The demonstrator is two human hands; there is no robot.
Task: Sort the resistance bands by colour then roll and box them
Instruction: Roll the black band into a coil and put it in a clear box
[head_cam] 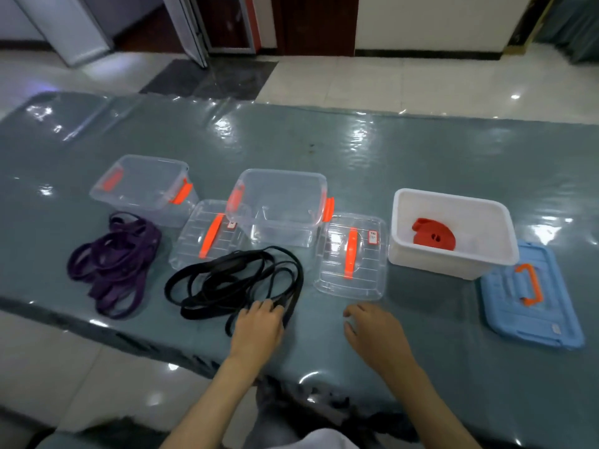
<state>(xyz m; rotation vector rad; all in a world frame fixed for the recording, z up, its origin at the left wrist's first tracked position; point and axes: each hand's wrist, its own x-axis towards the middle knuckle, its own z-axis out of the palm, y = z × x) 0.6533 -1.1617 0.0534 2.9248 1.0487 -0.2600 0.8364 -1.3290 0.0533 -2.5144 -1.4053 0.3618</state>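
Head view: my left hand (257,322) rests fingers-down on the near edge of the black bands (236,283); whether it grips a strand I cannot tell. My right hand (372,328) hovers released, beside them. The red roll (433,236) is already boxed ahead-right. Next, I judge: isolate one black band and roll it for the clear box (278,205) beyond my left hand.

Hidden, cropped or unreadable parts of the scene

The left hand (257,322) covers its fingertips' contact with the black bands (233,283), so a grip cannot be told. The red band roll (433,236) is partly screened by the white box (453,257) wall. Small labels on the clear lid (351,257) are too blurred to read. Both forearms and the table (421,150) run off the frame.
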